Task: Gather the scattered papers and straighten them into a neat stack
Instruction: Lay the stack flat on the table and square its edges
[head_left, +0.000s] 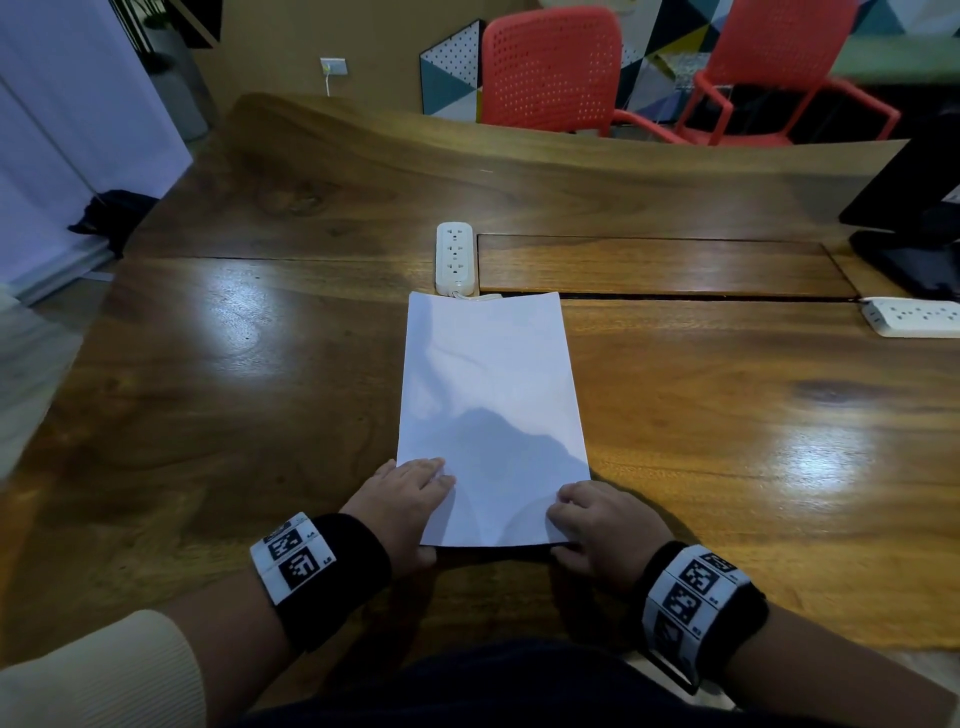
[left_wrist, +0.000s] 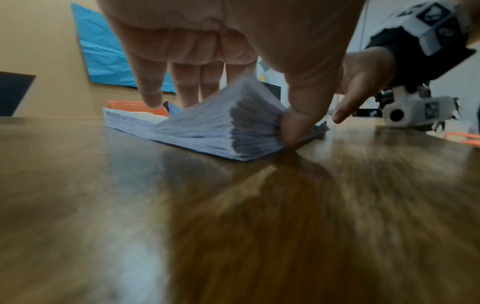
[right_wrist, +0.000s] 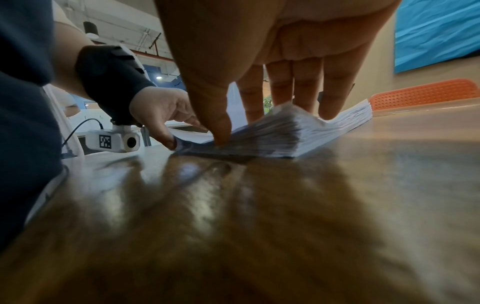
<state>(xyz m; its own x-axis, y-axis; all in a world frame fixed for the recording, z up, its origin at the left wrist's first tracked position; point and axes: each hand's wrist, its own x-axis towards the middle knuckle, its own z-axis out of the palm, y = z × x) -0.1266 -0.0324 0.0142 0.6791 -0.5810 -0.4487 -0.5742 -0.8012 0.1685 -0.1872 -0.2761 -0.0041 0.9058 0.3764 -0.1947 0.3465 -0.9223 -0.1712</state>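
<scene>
A stack of white papers (head_left: 491, 395) lies lengthwise on the wooden table (head_left: 208, 389), straight in front of me. My left hand (head_left: 423, 512) pinches its near left corner, and my right hand (head_left: 563, 527) pinches the near right corner. In the left wrist view the stack (left_wrist: 207, 131) is bent up and fanned at that corner, with the thumb (left_wrist: 293, 127) against the near edge and the fingers (left_wrist: 153, 96) on top. In the right wrist view the stack (right_wrist: 272, 139) is raised the same way under the right thumb (right_wrist: 221, 127).
A white power strip (head_left: 455, 257) touches the stack's far edge, its cord running under the paper. A second strip (head_left: 914, 316) and a black monitor base (head_left: 914, 249) sit at the right. Red chairs (head_left: 550, 67) stand beyond the table's far edge.
</scene>
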